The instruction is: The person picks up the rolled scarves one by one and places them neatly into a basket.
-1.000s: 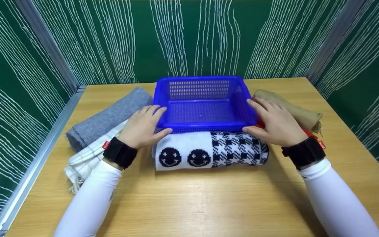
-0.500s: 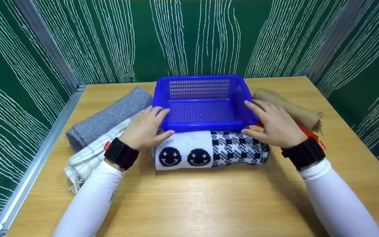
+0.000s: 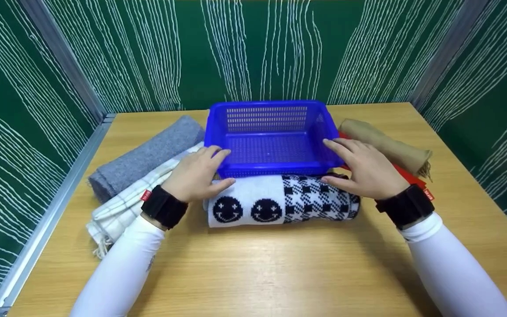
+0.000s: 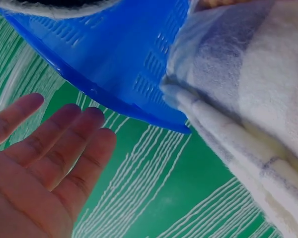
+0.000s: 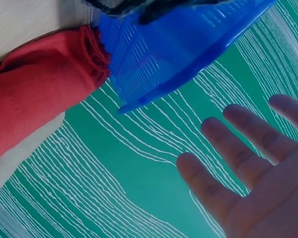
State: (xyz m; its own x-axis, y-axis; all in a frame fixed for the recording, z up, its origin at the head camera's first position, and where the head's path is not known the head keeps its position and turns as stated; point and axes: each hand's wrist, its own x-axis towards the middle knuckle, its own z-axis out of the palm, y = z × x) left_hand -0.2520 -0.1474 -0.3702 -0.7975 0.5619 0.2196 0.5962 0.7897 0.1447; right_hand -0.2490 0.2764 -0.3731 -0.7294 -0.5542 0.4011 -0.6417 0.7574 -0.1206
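A blue plastic basket (image 3: 275, 167) with slotted walls stands at the back centre of the table, nothing in it. Against its near side lies a rolled black-and-white knit scarf (image 3: 247, 189) with smiley faces and a houndstooth part. My left hand (image 3: 195, 174), fingers extended, hovers by the basket's near left corner. At the near right corner hovers my right hand (image 3: 368, 171), also holding nothing. Both wrist views show gaps between the fingers and the basket (image 4: 109, 64). White plaid cloth (image 4: 273, 64) is near the left hand, a red fringed roll (image 5: 44, 89) near the right.
A grey rolled scarf (image 3: 145, 156) lies slanted left of the basket, beside the white plaid one. On the right a tan roll (image 3: 387, 145) lies behind the red one, partly hidden by my hand. Green walls (image 3: 275, 53) with white lines enclose the wooden table (image 3: 271, 268).
Both hands have drawn slightly inward and toward me from the basket's corners. The basket and the scarves have stayed where they were.
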